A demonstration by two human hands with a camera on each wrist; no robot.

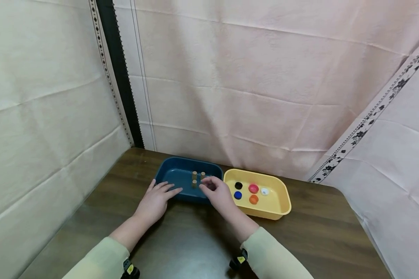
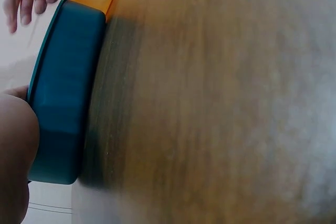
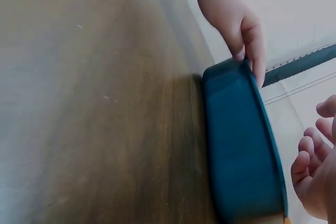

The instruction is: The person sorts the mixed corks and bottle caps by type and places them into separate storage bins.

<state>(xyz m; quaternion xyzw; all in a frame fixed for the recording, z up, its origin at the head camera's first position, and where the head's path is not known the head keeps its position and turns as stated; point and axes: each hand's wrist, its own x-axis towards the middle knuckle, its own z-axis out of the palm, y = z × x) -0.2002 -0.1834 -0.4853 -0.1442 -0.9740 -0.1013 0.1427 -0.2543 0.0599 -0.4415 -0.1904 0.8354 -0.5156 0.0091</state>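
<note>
The blue tray (image 1: 188, 198) stands near the back of the table, with several small upright wooden cylinders (image 1: 194, 183) inside. My left hand (image 1: 153, 201) grips its near-left rim; the right wrist view shows fingers on both sides of that edge. Above the tray's right part hovers my right hand (image 1: 219, 193), close to the cylinders, its fingers loosely bent and apart. Nothing is visible between them in the left wrist view. Touching the blue tray's right side is a yellow tray (image 1: 284, 193). It contains black (image 1: 238, 185), red (image 1: 253, 188), white (image 1: 264, 191), blue and orange round pieces.
The dark wooden table (image 1: 195, 240) extends toward me and to both sides. Pale cloth hangs (image 1: 248, 97) rise behind the trays and at left and right. A black strip (image 1: 120, 73) runs down the back left corner.
</note>
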